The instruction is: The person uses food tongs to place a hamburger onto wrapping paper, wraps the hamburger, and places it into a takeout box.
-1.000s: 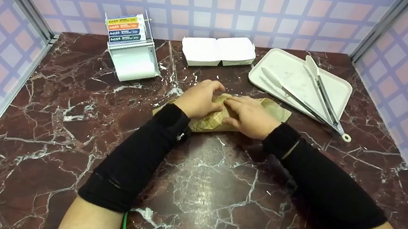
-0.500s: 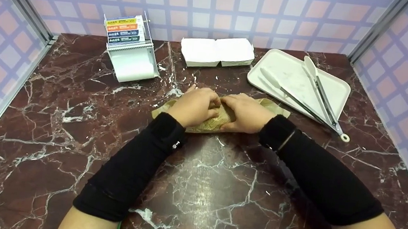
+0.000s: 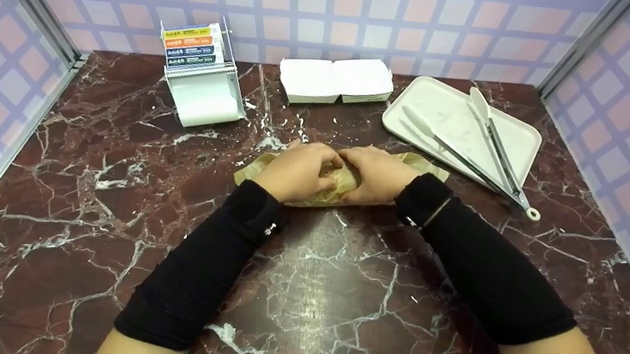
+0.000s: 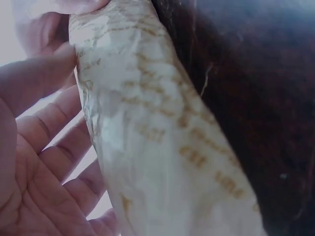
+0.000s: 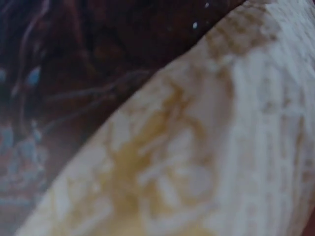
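Note:
A long bundle in brown printed wrapping paper (image 3: 343,180) lies crosswise on the dark marbled table; its contents are hidden. My left hand (image 3: 294,170) grips its left half, thumb on the near side. In the left wrist view the left hand's fingers (image 4: 64,152) pass behind the creased paper (image 4: 147,123). My right hand (image 3: 379,174) grips the right half, facing the left one, with its thumb low at the front edge. Flattened paper ends stick out past both hands. The right wrist view holds only blurred paper (image 5: 147,162) and tabletop.
Behind the bundle stands an opened white carton (image 3: 335,80). At back left is a white dispenser (image 3: 208,96) with several coloured boxes (image 3: 192,46). A cream tray (image 3: 517,143) bears tongs (image 3: 465,160) at back right, their ringed end over its front edge. White specks dot the tabletop.
The left hand has drawn back a little toward me, and its fingers curl more over the paper. The right thumb has slid down to the front of the bundle.

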Tool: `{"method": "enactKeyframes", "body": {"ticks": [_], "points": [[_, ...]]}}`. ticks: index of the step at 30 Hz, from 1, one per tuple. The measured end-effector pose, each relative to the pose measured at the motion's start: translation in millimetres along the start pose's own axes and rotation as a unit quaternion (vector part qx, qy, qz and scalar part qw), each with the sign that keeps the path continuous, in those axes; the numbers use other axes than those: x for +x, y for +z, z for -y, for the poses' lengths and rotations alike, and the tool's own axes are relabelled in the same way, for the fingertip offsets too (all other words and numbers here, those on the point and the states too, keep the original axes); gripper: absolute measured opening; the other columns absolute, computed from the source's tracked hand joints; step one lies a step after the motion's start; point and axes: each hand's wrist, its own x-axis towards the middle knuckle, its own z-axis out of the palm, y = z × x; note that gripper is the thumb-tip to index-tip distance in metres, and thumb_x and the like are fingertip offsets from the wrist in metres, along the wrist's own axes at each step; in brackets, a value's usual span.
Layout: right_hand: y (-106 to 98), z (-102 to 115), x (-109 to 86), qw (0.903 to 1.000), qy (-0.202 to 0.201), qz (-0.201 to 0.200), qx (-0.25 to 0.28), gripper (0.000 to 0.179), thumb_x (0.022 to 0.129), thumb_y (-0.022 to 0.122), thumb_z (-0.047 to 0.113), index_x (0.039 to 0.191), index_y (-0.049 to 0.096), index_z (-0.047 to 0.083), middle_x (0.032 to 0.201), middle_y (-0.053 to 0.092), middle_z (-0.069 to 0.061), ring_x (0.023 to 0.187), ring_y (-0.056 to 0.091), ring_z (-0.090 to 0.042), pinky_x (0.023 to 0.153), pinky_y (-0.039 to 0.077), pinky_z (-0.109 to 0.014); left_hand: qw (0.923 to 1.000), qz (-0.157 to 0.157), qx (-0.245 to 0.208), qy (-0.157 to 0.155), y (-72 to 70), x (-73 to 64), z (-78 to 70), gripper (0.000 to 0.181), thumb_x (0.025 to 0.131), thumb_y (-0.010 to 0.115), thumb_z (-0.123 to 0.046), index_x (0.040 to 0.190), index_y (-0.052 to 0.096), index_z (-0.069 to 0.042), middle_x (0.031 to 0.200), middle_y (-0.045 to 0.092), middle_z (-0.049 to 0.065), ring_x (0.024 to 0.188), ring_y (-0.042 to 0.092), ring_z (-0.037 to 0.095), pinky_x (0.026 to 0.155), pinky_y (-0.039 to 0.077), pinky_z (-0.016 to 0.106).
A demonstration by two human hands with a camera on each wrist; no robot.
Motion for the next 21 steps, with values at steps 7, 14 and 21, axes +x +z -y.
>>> {"method": "enactKeyframes", "body": {"ticks": [7,14,21], "points": [[1.3,-2.2,1.1,0.9999,0.008,0.007,0.008,0.094,0.076,0.089,0.04,0.154,0.048,0.006,0.151,0.059,-0.015,0.141,0.053,-0.035,0.125,0.036,-0.052,0.9997,0.005,0.011,0.023,2.8,-1.7,1.9,0.054,0.093,0.079,-0.029,0.142,0.063,-0.014,0.151,0.061,0.007,0.144,0.053,0.026,0.13,0.023,0.062],[4.6,-3.6,3.2,0.9998,0.02,0.008,0.003,0.1,0.072,0.091,0.043,0.154,0.046,0.008,0.153,0.057,-0.014,0.142,0.051,-0.034,0.126,0.031,-0.054,0.9996,0.009,0.025,0.007,7.2,-1.6,-2.8,0.074,0.086,0.084,-0.04,0.151,0.056,-0.017,0.157,0.055,0.005,0.149,0.048,0.027,0.131,0.02,0.061],[13.0,12.0,-6.2,0.997,0.04,-0.025,-0.061,0.121,0.079,0.085,0.052,0.167,0.017,0.005,0.17,0.031,-0.02,0.156,0.03,-0.041,0.131,0.017,-0.061,0.9986,0.003,0.051,-0.016,12.9,0.2,-6.7,0.077,0.089,0.082,-0.039,0.154,0.051,-0.015,0.161,0.051,0.009,0.151,0.045,0.032,0.131,0.02,0.063]]}}
